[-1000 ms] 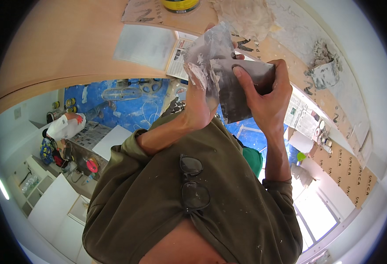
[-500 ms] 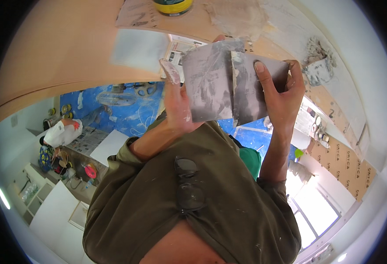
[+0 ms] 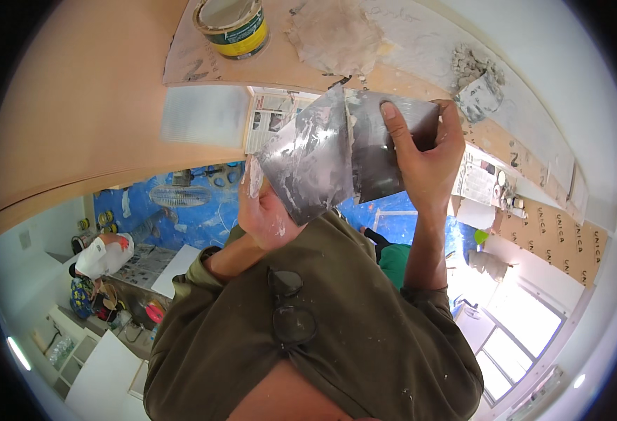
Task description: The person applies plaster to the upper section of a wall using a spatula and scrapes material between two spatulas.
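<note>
In front of my chest, two flat metal putty spreaders smeared with pale putty meet edge to edge. My left hand (image 3: 272,219) grips the left putty spreader (image 3: 315,151), which is tilted, with some fingers hidden behind it. Putty coats a fingertip of this hand. The right putty spreader (image 3: 371,130) is in my right hand (image 3: 428,158), thumb on its face and fingers around its far edge. Its left edge carries a ridge of putty and touches or overlaps the other blade.
Beyond the blades, an open green and yellow tub (image 3: 242,42) stands on a board with a beige putty patch (image 3: 333,38). A clump of putty (image 3: 473,67) lies at its right. Below are a blue floor covering (image 3: 214,207), a fan (image 3: 179,196) and a person in white (image 3: 105,258).
The left spreader has turned from nearly upright to slanted, and my left hand has shifted left and down. More of the tub shows. The right hand keeps its grip, slightly farther left.
</note>
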Demonstrator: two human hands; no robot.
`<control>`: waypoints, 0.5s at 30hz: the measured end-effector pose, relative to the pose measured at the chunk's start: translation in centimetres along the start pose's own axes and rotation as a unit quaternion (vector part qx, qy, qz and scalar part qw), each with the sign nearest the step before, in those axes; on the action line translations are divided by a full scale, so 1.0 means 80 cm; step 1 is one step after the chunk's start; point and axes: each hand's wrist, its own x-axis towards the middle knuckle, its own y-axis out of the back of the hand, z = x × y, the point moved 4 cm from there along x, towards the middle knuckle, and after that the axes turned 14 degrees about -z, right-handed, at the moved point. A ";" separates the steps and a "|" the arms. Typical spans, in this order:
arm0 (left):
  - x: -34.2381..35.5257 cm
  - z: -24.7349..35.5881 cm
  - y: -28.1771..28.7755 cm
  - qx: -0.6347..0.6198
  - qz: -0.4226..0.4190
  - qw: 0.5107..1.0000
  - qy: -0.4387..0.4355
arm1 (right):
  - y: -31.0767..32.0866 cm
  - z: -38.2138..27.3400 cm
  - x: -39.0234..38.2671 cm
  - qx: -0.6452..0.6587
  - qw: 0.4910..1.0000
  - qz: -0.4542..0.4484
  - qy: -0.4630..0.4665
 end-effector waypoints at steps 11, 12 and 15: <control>0.004 -0.005 -0.030 0.301 0.123 0.946 -0.007 | -0.001 -0.009 -0.017 -0.056 0.998 0.014 -0.012; 0.006 -0.007 -0.034 0.280 0.076 0.957 -0.010 | -0.001 -0.012 -0.018 -0.062 0.998 0.013 -0.013; 0.010 -0.010 -0.040 0.161 -0.045 0.986 -0.028 | -0.002 -0.017 -0.021 -0.077 0.997 0.008 0.002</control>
